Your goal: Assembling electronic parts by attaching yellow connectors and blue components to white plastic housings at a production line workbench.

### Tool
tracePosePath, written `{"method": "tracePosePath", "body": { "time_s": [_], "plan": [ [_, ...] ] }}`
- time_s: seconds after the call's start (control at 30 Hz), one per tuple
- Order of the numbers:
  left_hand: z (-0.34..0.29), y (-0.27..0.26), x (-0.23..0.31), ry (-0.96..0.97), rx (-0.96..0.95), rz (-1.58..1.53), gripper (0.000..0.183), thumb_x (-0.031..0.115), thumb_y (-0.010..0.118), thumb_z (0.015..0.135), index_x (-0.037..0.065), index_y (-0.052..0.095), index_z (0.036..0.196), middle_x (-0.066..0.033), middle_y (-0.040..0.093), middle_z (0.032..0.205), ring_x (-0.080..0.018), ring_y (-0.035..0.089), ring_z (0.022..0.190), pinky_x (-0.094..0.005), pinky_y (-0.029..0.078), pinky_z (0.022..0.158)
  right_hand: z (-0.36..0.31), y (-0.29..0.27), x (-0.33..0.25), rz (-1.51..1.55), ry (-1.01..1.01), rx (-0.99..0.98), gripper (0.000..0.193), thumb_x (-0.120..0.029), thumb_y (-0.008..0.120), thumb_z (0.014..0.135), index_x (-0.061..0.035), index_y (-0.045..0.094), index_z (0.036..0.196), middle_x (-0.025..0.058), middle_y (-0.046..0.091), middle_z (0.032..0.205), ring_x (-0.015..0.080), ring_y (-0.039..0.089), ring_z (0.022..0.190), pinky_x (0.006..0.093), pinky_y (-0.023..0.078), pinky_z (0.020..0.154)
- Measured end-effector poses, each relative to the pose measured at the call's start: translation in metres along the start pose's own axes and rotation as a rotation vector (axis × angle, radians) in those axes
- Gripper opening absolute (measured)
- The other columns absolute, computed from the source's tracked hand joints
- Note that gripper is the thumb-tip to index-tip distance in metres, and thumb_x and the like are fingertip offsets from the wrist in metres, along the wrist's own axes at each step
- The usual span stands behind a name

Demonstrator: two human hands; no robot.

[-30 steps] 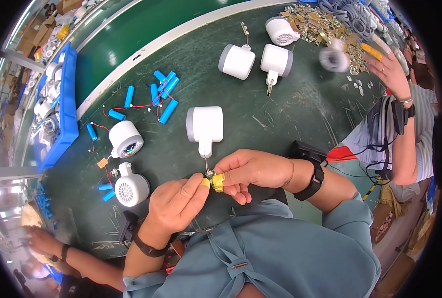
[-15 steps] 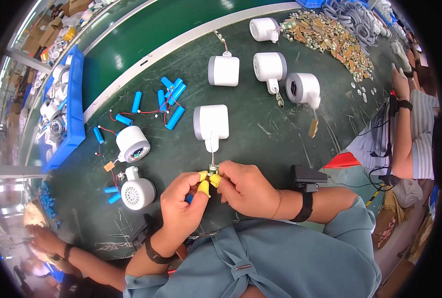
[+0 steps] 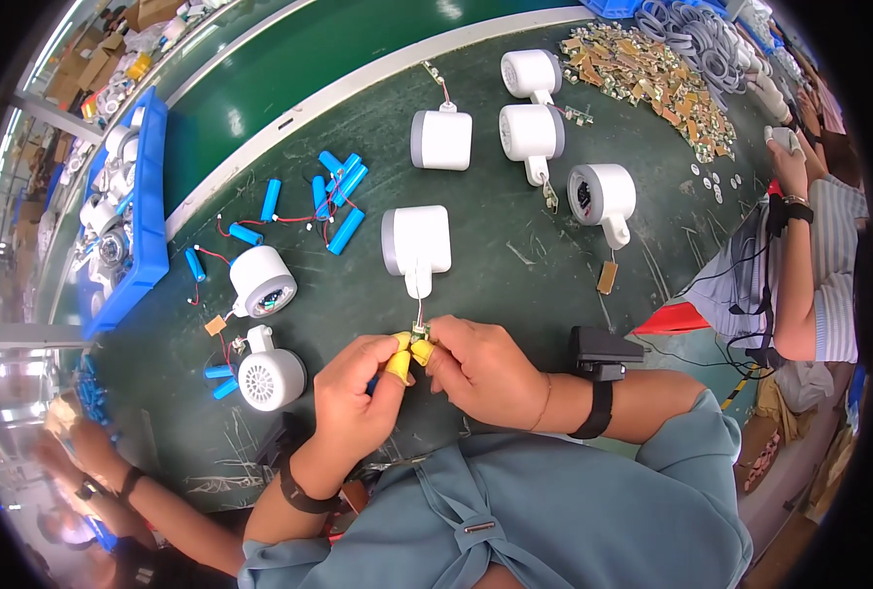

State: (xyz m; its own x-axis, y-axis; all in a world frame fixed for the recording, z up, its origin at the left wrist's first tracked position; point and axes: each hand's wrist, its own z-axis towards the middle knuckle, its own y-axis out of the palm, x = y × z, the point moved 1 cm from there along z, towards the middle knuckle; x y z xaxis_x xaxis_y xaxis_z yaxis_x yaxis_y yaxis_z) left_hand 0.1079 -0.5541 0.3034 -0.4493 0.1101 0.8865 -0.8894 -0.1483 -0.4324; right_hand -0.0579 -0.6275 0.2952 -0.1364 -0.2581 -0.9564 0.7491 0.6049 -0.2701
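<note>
One small circuit board (image 3: 421, 331) is hanging over the workbench (image 3: 515, 294), near the middle of its near edge. Right hand (image 3: 485, 368) is pinching it; left hand (image 3: 358, 388) is bunching yellow-capped fingertips (image 3: 398, 366) beside it, can't tell if gripping. Current step is looking like fine board handling; next move is probably calling for slack in the wire (image 3: 421, 309) tethering a white housing (image 3: 424, 240). Fingertips are blocking the view. Blue cells (image 3: 346, 232) are lying toward the far edge, left; loose boards (image 3: 652, 83) are filling the far-right corner.
</note>
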Motion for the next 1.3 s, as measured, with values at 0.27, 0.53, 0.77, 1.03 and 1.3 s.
{"method": "tracePosePath", "body": {
  "time_s": [0.27, 0.53, 0.77, 1.03, 1.3],
  "plan": [
    [0.012, -0.002, 0.004, -0.258, -0.059, -0.124, 0.022, -0.001, 0.066, 0.083, -0.003, 0.066, 0.106, -0.0085, 0.067, 0.093, -0.0112, 0.065, 0.077, -0.0227, 0.052, 0.065, -0.006, 0.004, 0.005, -0.130, -0.107, 0.088, 0.019, 0.001, 0.066, 0.083, 0.0001, 0.051, 0.095, 0.0133, 0.063, 0.073, 0.0287, 0.066, 0.062, 0.0371, 0.050, 0.054],
    [0.017, 0.005, 0.021, -0.210, -0.012, 0.015, 0.016, -0.001, 0.068, 0.083, -0.004, 0.067, 0.099, -0.0056, 0.068, 0.088, -0.0085, 0.064, 0.076, -0.0220, 0.052, 0.067, -0.006, 0.004, 0.001, -0.200, -0.103, 0.063, 0.022, 0.000, 0.068, 0.080, -0.0006, 0.049, 0.090, 0.0140, 0.063, 0.075, 0.0303, 0.066, 0.064, 0.0364, 0.052, 0.055],
    [0.017, 0.011, 0.018, -0.088, 0.088, 0.101, 0.021, 0.000, 0.071, 0.076, -0.004, 0.068, 0.097, -0.0085, 0.068, 0.082, -0.0107, 0.064, 0.064, -0.0236, 0.053, 0.057, -0.005, 0.006, 0.003, -0.226, -0.111, 0.080, 0.021, -0.002, 0.069, 0.079, -0.0002, 0.051, 0.091, 0.0135, 0.062, 0.076, 0.0305, 0.065, 0.065, 0.0382, 0.052, 0.056],
    [0.014, -0.009, 0.011, -0.231, -0.023, 0.141, 0.018, 0.000, 0.070, 0.079, -0.002, 0.065, 0.096, -0.0030, 0.063, 0.078, -0.0027, 0.053, 0.062, -0.0191, 0.044, 0.055, 0.000, -0.008, 0.001, -0.144, -0.135, 0.002, 0.016, -0.007, 0.067, 0.082, -0.0018, 0.056, 0.093, 0.0116, 0.062, 0.074, 0.0304, 0.064, 0.066, 0.0395, 0.051, 0.060],
    [-0.006, -0.054, -0.001, -0.074, -0.015, 0.539, 0.022, -0.003, 0.065, 0.079, 0.000, 0.065, 0.101, -0.0091, 0.058, 0.078, -0.0179, 0.056, 0.063, -0.0282, 0.045, 0.056, 0.007, -0.029, 0.001, -0.200, -0.079, -0.197, 0.011, -0.009, 0.062, 0.086, -0.0016, 0.059, 0.093, 0.0117, 0.066, 0.077, 0.0290, 0.066, 0.068, 0.0398, 0.051, 0.061]
  ]
}}
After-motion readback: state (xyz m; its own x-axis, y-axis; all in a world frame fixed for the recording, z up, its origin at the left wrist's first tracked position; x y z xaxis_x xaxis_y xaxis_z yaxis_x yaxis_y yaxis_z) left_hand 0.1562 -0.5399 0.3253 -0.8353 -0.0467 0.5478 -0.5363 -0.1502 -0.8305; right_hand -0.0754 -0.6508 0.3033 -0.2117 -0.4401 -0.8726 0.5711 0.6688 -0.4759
